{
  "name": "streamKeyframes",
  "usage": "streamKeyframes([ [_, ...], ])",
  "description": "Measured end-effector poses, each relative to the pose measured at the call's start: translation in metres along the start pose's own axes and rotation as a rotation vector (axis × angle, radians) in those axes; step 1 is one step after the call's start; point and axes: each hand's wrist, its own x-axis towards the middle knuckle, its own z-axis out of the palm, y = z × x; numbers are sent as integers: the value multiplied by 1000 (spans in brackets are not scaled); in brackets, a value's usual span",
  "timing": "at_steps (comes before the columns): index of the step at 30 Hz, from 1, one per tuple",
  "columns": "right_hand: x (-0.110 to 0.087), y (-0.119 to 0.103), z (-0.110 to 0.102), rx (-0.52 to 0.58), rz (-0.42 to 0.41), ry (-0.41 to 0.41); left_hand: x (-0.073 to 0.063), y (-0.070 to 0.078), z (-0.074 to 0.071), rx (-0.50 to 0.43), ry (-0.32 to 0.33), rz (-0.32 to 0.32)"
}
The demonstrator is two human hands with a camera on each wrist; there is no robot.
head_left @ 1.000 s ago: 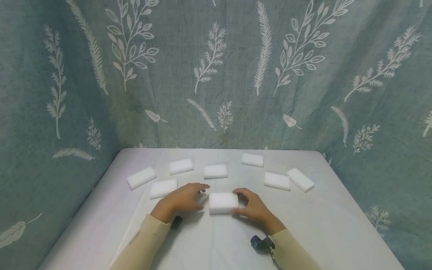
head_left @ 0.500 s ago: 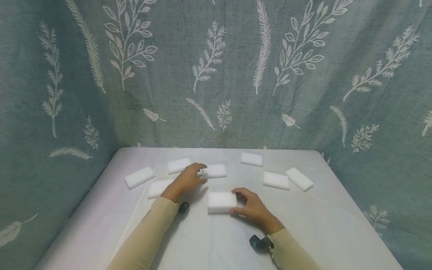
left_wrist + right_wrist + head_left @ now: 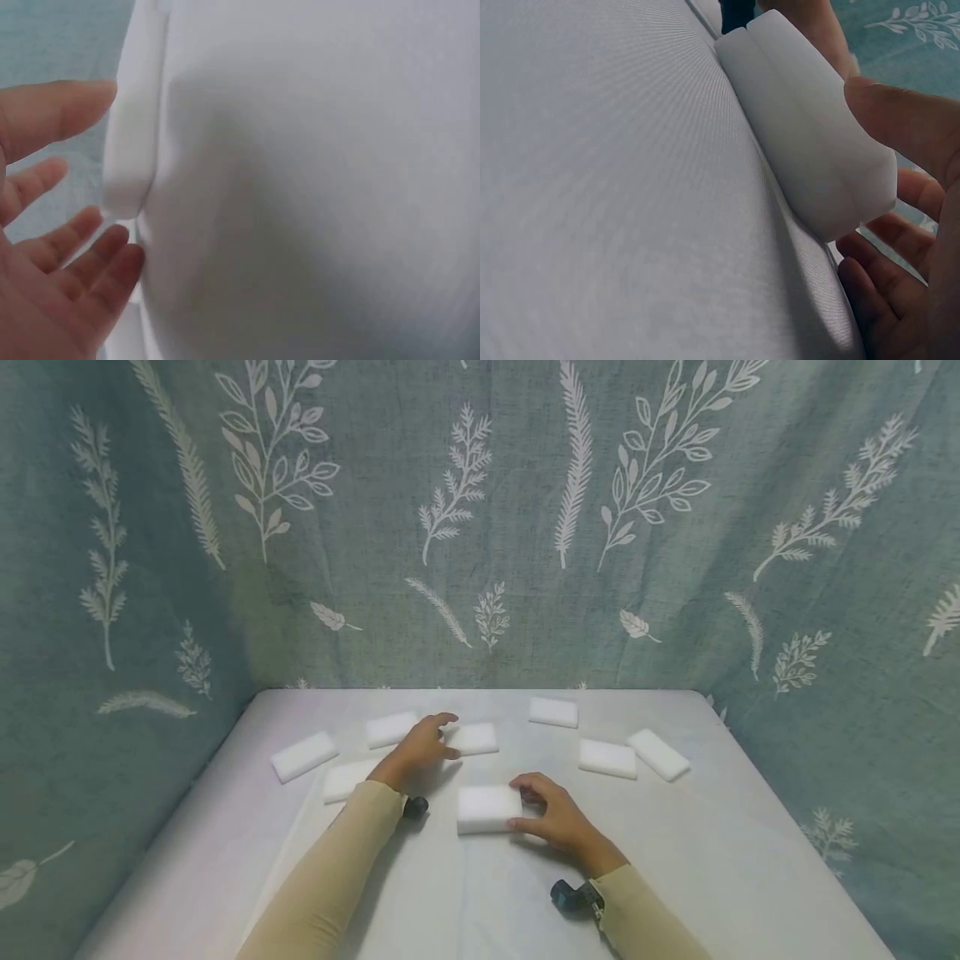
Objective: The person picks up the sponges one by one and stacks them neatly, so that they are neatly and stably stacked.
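In the head view two white sponges (image 3: 486, 808) lie stacked at the table's middle; the seam between the layers shows in the right wrist view. My right hand (image 3: 558, 818) pinches the stack's right end, thumb at the near side and fingers at the far side. Farther back, my left hand (image 3: 420, 750) reaches with thumb and fingers spread about the left end of a single flat white sponge (image 3: 477, 739). The left wrist view has this sponge (image 3: 135, 127) beside the thumb, with a gap between thumb and fingers.
Left of my left hand lie several single sponges, one (image 3: 303, 756) farthest left and another (image 3: 348, 780) partly behind the hand. To the right are three more, including a slanted one (image 3: 658, 754). A patterned curtain (image 3: 480, 543) surrounds the white table (image 3: 675, 860).
My left hand has moved away from beside the stack, back to the left end of the middle sponge. The right hand stays at the stack. The head view has shifted slightly.
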Motion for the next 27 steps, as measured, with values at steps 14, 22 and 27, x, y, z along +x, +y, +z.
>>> streamKeyframes([
  [14,0,-5,0,48,-6,-10,7,0,10,-10,28,-61],
  [22,0,0,-1,-1,-9,-2,-2,6,9,6,44,-21],
  [27,-1,-1,-1,12,9,0,-10,9,6,39,52,14],
])
